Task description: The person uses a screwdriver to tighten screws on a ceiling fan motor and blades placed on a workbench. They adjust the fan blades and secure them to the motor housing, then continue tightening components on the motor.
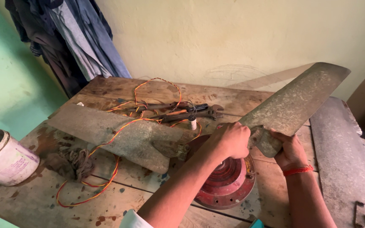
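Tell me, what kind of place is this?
Probably a small repair workshop: a stained wooden workbench holds a red ceiling fan motor with dusty blades, twisted wire and hand tools.

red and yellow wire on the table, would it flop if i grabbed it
Probably very floppy: the red and yellow wire lies in loose loops. Likely light for its length, being thin. It may snag, since it runs by the fan blade and rag.

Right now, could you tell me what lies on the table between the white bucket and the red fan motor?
In the head view, a knotted rag, a red-yellow wire and the dirty left fan blade lie between the white bucket and the red fan motor.
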